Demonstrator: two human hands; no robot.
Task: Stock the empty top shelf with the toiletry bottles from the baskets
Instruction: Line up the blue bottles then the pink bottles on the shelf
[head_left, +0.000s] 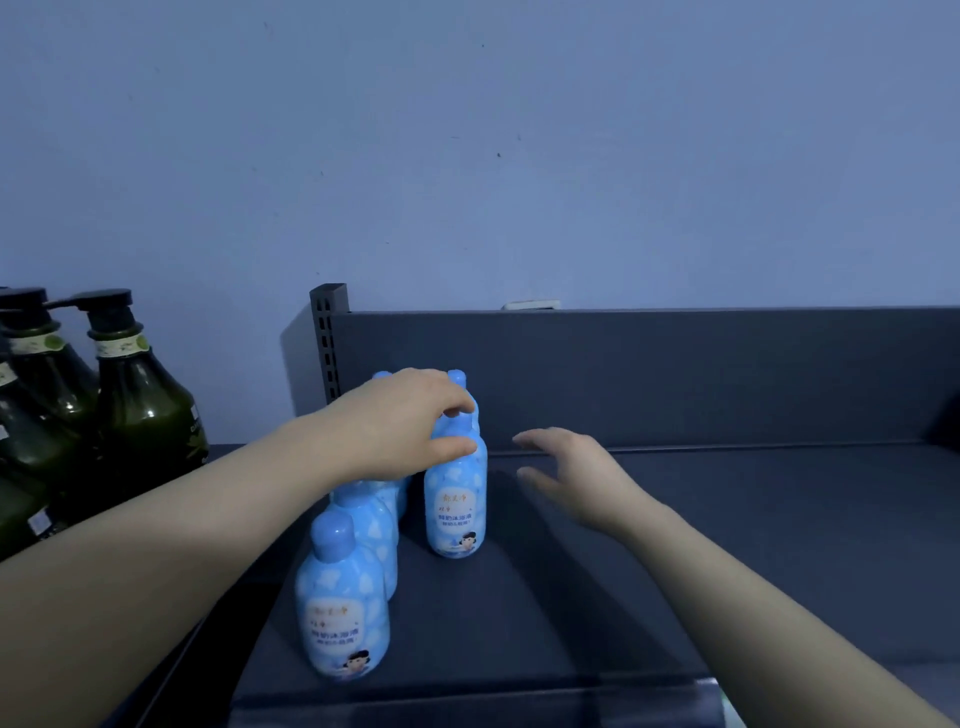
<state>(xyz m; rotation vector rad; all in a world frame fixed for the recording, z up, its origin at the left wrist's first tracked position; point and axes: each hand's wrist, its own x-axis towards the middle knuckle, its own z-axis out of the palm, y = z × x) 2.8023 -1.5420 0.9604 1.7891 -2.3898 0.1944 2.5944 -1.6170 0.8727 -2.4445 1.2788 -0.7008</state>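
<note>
Left hand (410, 423) grips the top of an upright blue bottle (456, 512), fingers and thumb curled round the cap and mostly hiding it. Right hand (576, 475) is empty, fingers spread, blurred, just right of the bottle. Bottle stands near the left end of the top shelf (727, 519), long axis vertical, label facing camera. Neighbouring blue bottles (343, 597) are partly hidden by the left arm.

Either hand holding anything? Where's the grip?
The left hand has its grip on the top of a blue bottle, thumb and fingers round the cap end. The right hand is open and holds nothing.
</note>
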